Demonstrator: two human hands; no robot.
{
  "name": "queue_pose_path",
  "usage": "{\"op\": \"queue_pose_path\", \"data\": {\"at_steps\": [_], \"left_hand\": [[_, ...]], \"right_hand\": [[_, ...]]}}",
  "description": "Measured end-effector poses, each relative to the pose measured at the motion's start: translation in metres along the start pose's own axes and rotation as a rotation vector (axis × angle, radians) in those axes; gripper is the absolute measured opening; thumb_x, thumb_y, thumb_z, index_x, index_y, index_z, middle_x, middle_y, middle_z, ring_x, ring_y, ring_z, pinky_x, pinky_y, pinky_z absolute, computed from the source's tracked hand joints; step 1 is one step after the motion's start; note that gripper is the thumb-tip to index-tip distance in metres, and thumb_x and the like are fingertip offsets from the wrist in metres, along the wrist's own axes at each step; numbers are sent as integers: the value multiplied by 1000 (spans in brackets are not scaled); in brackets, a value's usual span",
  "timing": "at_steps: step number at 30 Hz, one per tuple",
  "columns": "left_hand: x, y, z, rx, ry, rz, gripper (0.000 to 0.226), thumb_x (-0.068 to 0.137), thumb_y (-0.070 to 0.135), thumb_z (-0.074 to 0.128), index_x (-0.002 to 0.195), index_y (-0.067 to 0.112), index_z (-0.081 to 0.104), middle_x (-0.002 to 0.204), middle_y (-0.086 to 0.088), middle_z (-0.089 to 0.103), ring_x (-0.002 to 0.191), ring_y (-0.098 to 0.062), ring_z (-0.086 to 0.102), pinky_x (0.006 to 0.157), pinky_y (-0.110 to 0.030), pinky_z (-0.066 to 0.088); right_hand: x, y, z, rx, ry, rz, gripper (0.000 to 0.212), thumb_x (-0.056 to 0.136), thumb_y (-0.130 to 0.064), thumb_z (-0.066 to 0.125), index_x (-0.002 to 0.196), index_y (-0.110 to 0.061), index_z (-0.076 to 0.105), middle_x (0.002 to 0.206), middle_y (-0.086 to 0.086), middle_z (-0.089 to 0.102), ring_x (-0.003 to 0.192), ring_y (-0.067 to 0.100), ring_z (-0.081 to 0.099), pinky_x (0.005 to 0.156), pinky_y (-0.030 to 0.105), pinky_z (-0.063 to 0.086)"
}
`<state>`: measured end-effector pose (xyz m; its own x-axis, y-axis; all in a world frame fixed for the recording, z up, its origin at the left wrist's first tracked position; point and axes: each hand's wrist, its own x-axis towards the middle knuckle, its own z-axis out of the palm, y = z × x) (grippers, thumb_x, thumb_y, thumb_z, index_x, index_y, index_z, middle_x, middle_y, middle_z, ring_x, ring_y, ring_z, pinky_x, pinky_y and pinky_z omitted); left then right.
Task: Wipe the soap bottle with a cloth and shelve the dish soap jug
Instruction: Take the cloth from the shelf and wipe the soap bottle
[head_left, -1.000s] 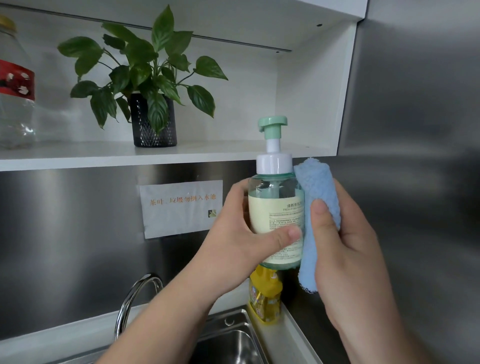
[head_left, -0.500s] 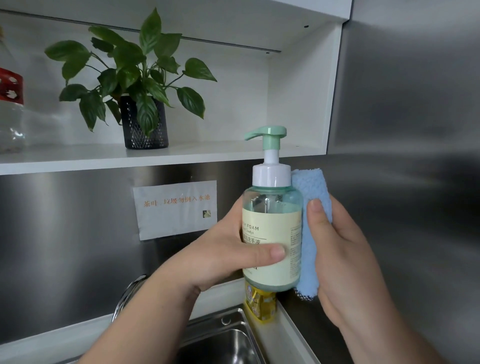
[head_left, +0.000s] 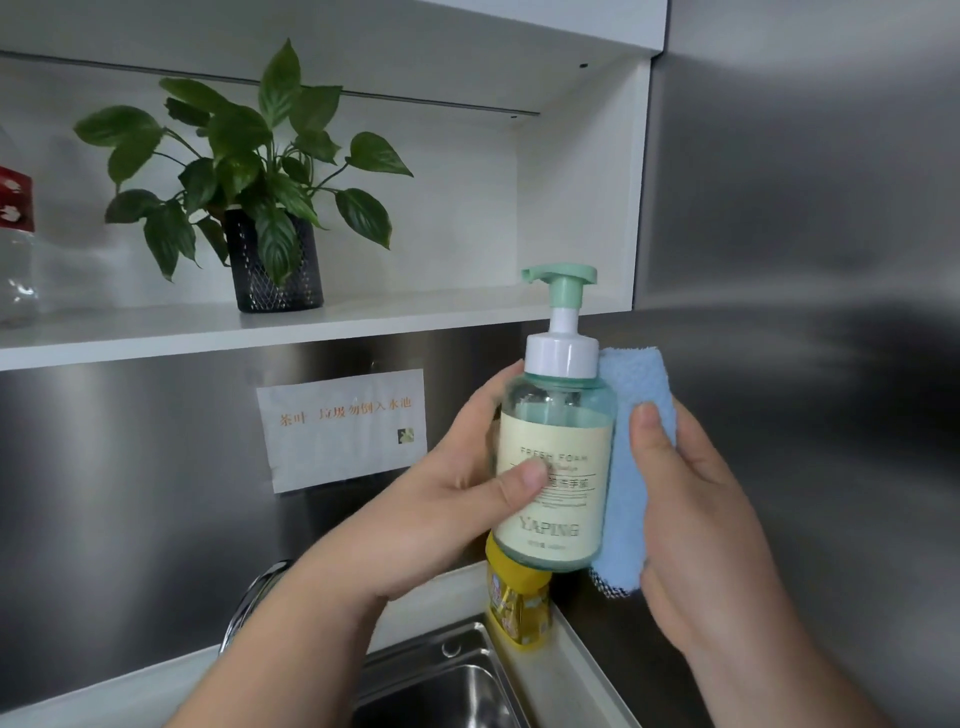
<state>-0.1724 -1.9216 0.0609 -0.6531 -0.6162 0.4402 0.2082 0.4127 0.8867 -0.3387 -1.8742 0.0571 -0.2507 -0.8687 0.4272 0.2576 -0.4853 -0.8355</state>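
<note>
My left hand (head_left: 447, 499) grips a clear green soap bottle (head_left: 558, 431) with a mint pump top and a cream label, held upright in the air. A folded light blue cloth (head_left: 626, 467) is pressed flat against the bottle's right side by my right hand (head_left: 691, 514). Below the bottle, a yellow dish soap jug (head_left: 517, 605) stands in the counter corner beside the sink; its top is hidden behind the bottle.
A white shelf (head_left: 363, 325) above holds a potted plant (head_left: 260, 208) and a clear jar (head_left: 15, 249) at far left. A steel sink (head_left: 441, 686) and faucet (head_left: 254, 597) sit below. Steel walls stand behind and to the right, with a paper notice (head_left: 343, 428).
The bottle has turned in my left hand, so its label front and pump spout face differently. The cloth stays against its right side. The view shifted slightly.
</note>
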Motion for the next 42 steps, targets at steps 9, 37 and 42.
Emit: {"op": "queue_pose_path", "data": {"at_steps": [9,37,42], "left_hand": [[13,-15,20,32,207,-19,72,73,18,78,136,27,45,112,-1,72,103,-20,70,83,-35,56],[-29,5,38,159,160,115,91,83,44,70,151,47,10,148,22,47,137,-4,45,113,-39,36],[-25,-4,38,127,122,115,108,69,29,83,152,39,15,138,15,55,126,-7,55,99,-25,46]], "right_hand": [[-16,11,6,-180,-12,-155,33,100,-28,44,123,-46,59,118,-16,71,108,5,67,88,33,54],[-38,-9,-12,78,-21,-60,67,48,-71,77,110,-48,68,111,-13,75,106,10,70,89,30,55],[-58,-10,-3,113,58,-113,33,62,-26,84,86,-48,76,93,-12,79,88,3,74,67,14,56]]}}
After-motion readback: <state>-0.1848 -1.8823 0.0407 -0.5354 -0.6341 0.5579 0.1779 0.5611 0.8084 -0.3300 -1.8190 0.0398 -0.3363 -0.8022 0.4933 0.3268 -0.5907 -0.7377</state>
